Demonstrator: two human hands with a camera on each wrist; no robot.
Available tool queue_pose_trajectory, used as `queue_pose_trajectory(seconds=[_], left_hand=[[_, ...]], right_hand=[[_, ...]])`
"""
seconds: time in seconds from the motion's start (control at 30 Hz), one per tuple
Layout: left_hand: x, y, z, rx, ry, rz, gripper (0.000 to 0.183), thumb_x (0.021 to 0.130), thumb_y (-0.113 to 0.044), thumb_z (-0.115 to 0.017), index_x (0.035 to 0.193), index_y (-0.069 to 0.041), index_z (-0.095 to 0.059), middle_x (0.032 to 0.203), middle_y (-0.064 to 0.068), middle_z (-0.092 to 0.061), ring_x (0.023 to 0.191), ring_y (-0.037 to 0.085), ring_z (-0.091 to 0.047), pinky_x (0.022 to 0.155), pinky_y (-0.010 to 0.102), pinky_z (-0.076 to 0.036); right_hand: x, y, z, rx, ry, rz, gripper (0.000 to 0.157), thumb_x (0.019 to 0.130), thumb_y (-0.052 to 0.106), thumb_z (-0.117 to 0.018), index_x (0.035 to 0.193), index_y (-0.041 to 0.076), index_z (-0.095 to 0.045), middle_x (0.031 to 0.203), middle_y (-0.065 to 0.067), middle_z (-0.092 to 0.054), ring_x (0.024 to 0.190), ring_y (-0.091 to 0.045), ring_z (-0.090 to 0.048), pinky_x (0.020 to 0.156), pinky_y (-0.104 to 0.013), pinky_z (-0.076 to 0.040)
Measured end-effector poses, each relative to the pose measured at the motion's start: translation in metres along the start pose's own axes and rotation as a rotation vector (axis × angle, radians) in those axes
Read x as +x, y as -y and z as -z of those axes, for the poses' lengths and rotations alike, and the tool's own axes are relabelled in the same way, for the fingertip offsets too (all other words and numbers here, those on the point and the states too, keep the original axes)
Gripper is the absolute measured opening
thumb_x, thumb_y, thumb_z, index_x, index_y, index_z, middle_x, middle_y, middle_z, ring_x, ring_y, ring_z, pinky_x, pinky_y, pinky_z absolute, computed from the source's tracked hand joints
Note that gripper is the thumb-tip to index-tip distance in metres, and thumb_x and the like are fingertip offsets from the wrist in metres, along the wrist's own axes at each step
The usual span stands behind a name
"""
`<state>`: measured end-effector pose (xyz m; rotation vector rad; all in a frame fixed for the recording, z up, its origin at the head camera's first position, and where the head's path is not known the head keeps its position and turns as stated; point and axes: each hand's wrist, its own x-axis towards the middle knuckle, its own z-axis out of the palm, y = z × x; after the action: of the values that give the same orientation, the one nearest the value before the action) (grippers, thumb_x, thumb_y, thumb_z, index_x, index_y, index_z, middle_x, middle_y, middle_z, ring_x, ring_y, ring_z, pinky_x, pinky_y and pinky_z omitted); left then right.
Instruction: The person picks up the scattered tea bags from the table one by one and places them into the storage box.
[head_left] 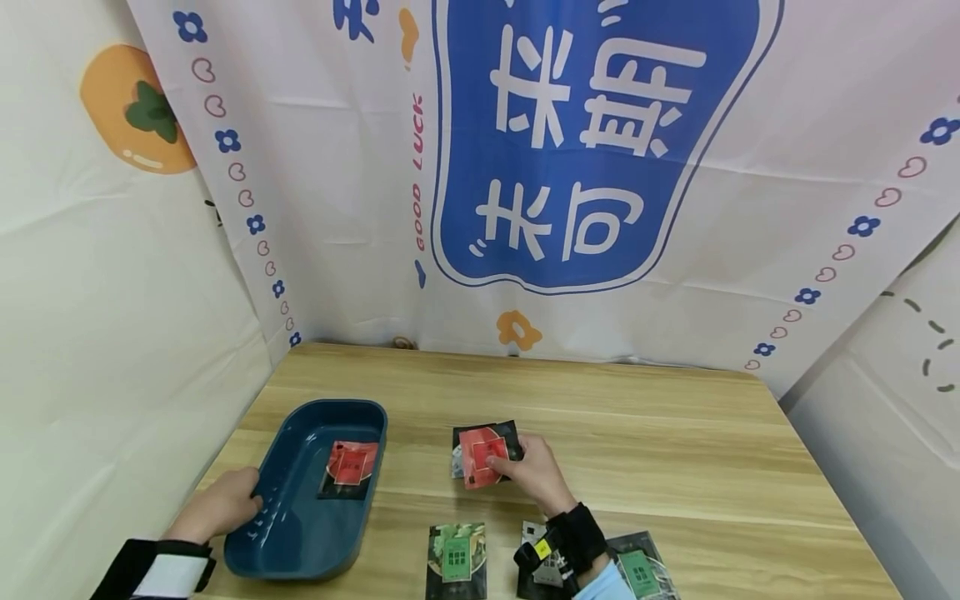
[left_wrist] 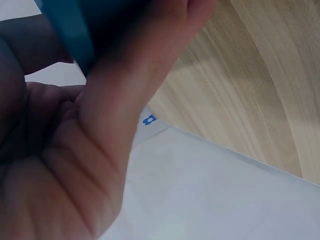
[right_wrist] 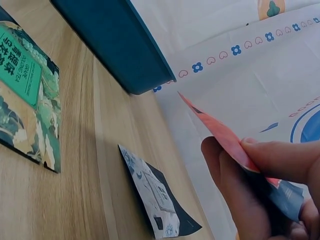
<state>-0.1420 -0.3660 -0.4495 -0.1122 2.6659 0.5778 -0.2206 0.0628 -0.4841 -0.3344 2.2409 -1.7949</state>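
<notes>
My left hand [head_left: 219, 505] grips the left rim of a dark blue tray [head_left: 300, 567], thumb and fingers around its edge in the left wrist view. Inside the tray, toward its right wall, lies a red and black tea sachet [head_left: 351, 467]. My right hand [head_left: 536, 477] pinches another red and black tea sachet [head_left: 474, 475] between thumb and fingers. In the right wrist view that sachet is tilted and held above the table. Below it on the wood lies a white and black tea sachet [right_wrist: 155, 195], mostly covered by the held one in the head view.
Near the front of the wooden table [head_left: 705, 467] lie a green tea sachet [head_left: 456, 560], a grey and black sachet [head_left: 551, 571] partly under my right wrist, and another green one [head_left: 641, 571]. A printed white cloth [head_left: 360, 250] hangs behind the table's back edge.
</notes>
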Motion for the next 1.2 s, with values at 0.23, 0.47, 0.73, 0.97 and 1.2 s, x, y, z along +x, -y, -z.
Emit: queue_pose_trajectory(seconds=[0.23,0.47,0.73,0.97,1.2], left_hand=[[0.0,-0.001,0.0,0.005,-0.003,0.005,0.017,0.089,0.001,-0.051,0.098,0.014,-0.055,0.076,0.01,-0.057,0.068,0.019,-0.054,0.06,0.038,-0.05],[0.0,-0.001,0.0,0.023,-0.011,-0.013,0.015,0.089,-0.001,-0.051,0.096,0.012,-0.056,0.077,0.009,-0.057,0.069,0.02,-0.053,0.061,0.038,-0.049],[0.0,-0.002,0.0,0.008,-0.009,-0.004,0.015,0.089,0.0,-0.051,0.096,0.012,-0.055,0.076,0.009,-0.057,0.068,0.019,-0.053,0.06,0.038,-0.05],[0.001,0.0,0.001,-0.01,-0.009,-0.007,0.013,0.089,0.001,-0.051,0.095,0.012,-0.055,0.074,0.009,-0.057,0.066,0.019,-0.053,0.059,0.037,-0.05],[0.001,-0.001,0.001,0.01,0.001,0.003,0.016,0.088,0.0,-0.051,0.097,0.012,-0.056,0.076,0.01,-0.057,0.067,0.019,-0.053,0.06,0.037,-0.049]], right_hand=[[0.001,0.002,-0.004,0.01,0.009,0.008,0.02,0.083,0.014,-0.071,0.097,0.0,-0.067,0.083,-0.009,-0.07,0.068,-0.014,-0.059,0.065,-0.032,-0.049],[0.002,0.005,-0.01,0.031,0.021,0.006,0.021,0.083,0.014,-0.071,0.1,0.001,-0.067,0.086,-0.01,-0.07,0.071,-0.015,-0.062,0.072,-0.049,-0.053],[0.006,0.006,-0.013,0.03,0.019,-0.001,0.02,0.083,0.013,-0.071,0.098,0.0,-0.067,0.085,-0.01,-0.07,0.069,-0.013,-0.06,0.069,-0.044,-0.053],[0.007,0.008,-0.016,0.029,0.017,0.0,0.021,0.083,0.014,-0.072,0.099,0.001,-0.068,0.087,-0.011,-0.07,0.07,-0.013,-0.061,0.071,-0.049,-0.053],[0.008,0.01,-0.022,0.045,0.019,0.0,0.022,0.081,0.015,-0.074,0.096,0.0,-0.068,0.085,-0.011,-0.07,0.067,-0.012,-0.058,0.066,-0.042,-0.053]])
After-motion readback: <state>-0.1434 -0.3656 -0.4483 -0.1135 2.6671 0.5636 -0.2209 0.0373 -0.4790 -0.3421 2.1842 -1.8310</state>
